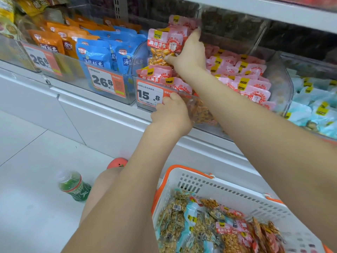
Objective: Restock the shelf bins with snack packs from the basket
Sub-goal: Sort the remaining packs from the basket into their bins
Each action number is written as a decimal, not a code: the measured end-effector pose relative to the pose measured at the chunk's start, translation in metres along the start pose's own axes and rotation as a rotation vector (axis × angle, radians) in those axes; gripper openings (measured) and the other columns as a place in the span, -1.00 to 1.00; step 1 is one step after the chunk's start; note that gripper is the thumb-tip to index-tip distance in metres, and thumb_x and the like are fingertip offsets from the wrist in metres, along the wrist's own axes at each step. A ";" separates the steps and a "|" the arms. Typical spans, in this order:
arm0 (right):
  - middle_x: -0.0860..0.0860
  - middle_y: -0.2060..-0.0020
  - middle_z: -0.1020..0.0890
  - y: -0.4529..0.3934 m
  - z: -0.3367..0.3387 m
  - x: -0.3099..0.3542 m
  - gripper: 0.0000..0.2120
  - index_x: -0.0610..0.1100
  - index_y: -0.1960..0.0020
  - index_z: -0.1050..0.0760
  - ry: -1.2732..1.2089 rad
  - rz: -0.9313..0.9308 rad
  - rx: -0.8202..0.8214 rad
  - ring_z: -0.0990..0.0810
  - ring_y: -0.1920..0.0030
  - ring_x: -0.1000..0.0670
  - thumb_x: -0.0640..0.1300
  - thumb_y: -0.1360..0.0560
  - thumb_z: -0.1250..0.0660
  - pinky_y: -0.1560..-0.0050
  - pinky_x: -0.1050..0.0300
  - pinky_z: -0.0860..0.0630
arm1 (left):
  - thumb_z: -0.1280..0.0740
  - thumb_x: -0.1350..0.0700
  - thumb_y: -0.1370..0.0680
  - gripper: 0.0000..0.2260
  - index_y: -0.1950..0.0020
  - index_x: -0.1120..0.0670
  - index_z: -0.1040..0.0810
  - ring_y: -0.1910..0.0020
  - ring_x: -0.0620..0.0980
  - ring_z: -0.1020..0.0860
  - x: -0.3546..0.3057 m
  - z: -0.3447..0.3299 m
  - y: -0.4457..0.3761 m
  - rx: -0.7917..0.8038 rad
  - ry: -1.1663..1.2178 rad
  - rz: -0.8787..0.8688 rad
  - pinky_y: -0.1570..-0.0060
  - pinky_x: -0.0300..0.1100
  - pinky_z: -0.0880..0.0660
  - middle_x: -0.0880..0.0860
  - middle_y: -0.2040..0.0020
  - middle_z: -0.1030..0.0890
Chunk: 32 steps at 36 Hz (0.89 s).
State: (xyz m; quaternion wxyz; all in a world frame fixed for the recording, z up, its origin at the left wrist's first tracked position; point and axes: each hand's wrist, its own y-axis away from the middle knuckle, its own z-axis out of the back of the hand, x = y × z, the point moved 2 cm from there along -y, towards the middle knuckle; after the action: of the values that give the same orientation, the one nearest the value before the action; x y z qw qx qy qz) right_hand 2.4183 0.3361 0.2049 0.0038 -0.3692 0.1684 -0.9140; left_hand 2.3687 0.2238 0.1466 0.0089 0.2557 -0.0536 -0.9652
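Observation:
My right hand (189, 53) grips a bunch of pink peanut packs (165, 42) upright over the left end of the clear shelf bin (280, 83), which holds several more pink packs. My left hand (171, 114) holds the bin's front wall beside the 15.8 price tag (148, 94), fingers curled over its rim. The white basket with orange handles (215, 189) stands at the lower right, filled with pink and light-blue snack packs (206, 227).
Bins of blue packs (102, 55) and orange packs (52, 39) sit to the left, a bin of pale-blue packs (313, 106) to the right. A shelf board (273, 10) hangs close above. A green bottle (74, 187) stands on the floor by my knee.

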 end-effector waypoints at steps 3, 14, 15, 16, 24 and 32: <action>-0.16 -0.29 -0.45 0.018 0.017 0.000 -0.25 -0.21 -0.44 -0.14 -0.028 0.010 -0.063 -0.48 -0.29 -0.13 -0.04 -0.43 -0.49 -0.21 0.06 -0.44 | -0.38 -0.03 -0.51 -0.37 -0.39 0.24 -0.15 -0.34 0.28 -0.30 0.001 0.000 0.004 0.006 -0.021 -0.026 -0.22 0.11 -0.34 0.22 -0.35 -0.32; 0.06 0.26 -0.46 0.209 0.104 -0.112 -0.70 0.01 0.09 -0.31 -0.263 0.187 -0.266 -0.43 0.28 0.06 -0.32 -0.50 -0.35 0.29 0.28 -0.36 | -0.29 -0.02 -0.57 -0.74 -0.15 0.11 -0.40 -0.17 0.18 -0.47 -0.021 -0.076 0.038 0.267 -0.240 -0.222 0.01 -0.04 -0.37 0.12 -0.15 -0.48; 0.05 0.26 -0.46 0.230 0.101 -0.138 -0.68 0.06 0.10 -0.30 -0.213 0.118 -0.223 -0.43 0.27 0.03 -0.31 -0.52 -0.34 0.30 0.24 -0.36 | -0.29 -0.02 -0.57 -0.78 -0.08 0.10 -0.41 -0.13 0.16 -0.49 -0.023 -0.088 0.042 0.338 -0.248 -0.247 0.02 -0.05 -0.38 0.10 -0.08 -0.50; 0.04 0.25 -0.46 0.251 0.096 -0.165 -0.68 0.09 0.10 -0.31 -0.165 0.044 -0.160 -0.44 0.25 0.02 -0.30 -0.53 -0.32 0.30 0.23 -0.35 | -0.29 -0.01 -0.57 -0.80 -0.04 0.09 -0.41 -0.09 0.14 -0.51 -0.024 -0.100 0.045 0.415 -0.254 -0.276 0.03 -0.06 -0.39 0.09 -0.03 -0.50; -0.03 0.01 -0.54 0.381 0.071 -0.355 -0.71 -0.09 -0.24 -0.34 0.284 -0.447 0.440 -0.52 0.09 0.03 -0.18 -0.56 -0.31 0.13 0.10 -0.51 | -0.30 0.15 -0.56 -0.88 -0.07 0.11 -0.46 -0.07 0.11 -0.51 0.023 -0.230 0.079 0.729 -0.170 -0.286 -0.02 -0.06 -0.44 0.12 -0.11 -0.54; -0.17 -0.45 -0.27 0.419 0.042 -0.409 -0.29 -0.09 -0.51 -0.15 0.294 -0.741 0.665 -0.45 -0.30 -0.14 -0.14 -0.47 -0.43 -0.22 0.00 -0.48 | -0.31 0.25 -0.53 -0.77 -0.18 0.17 -0.48 -0.11 0.11 -0.54 0.065 -0.349 0.140 0.925 -0.126 -0.136 0.02 -0.11 -0.44 0.06 0.01 -0.48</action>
State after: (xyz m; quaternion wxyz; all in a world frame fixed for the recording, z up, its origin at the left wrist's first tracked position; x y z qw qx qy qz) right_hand 2.6949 -0.0183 -0.1730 -0.2268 -0.2504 -0.2744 -0.9003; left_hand 2.4836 0.0468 -0.1715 -0.1725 0.1767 -0.4616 -0.8520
